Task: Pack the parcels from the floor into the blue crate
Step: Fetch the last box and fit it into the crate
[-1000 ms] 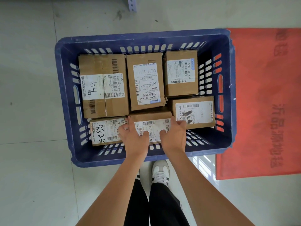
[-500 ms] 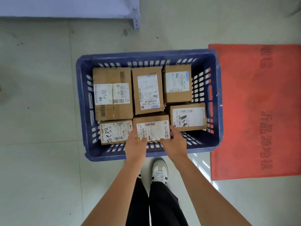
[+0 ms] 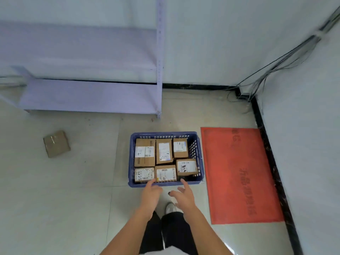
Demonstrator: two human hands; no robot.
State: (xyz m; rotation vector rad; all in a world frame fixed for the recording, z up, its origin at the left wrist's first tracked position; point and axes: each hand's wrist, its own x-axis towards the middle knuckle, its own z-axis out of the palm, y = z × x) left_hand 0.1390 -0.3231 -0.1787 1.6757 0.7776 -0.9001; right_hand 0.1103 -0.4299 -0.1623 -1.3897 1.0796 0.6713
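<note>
The blue crate (image 3: 131, 159) stands on the floor just ahead of my feet, holding several brown cardboard parcels with white labels. The parcel at the front middle (image 3: 165, 173) lies flat between its neighbours. My left hand (image 3: 151, 195) hovers at the crate's near rim, fingers relaxed, holding nothing. My right hand (image 3: 184, 195) is just short of the rim, fingers spread, empty. One more brown parcel (image 3: 56, 143) lies alone on the floor to the far left.
A red mat (image 3: 239, 173) lies right of the crate along a black skirting. A pale metal shelf unit (image 3: 88, 92) stands against the back wall. Cables (image 3: 261, 80) run down into the corner. Grey floor tiles spread to the left.
Both hands have let go of the front middle parcel and drawn back out of the crate. The view has risen and pulled away, so the shelf, wall and loose parcel show.
</note>
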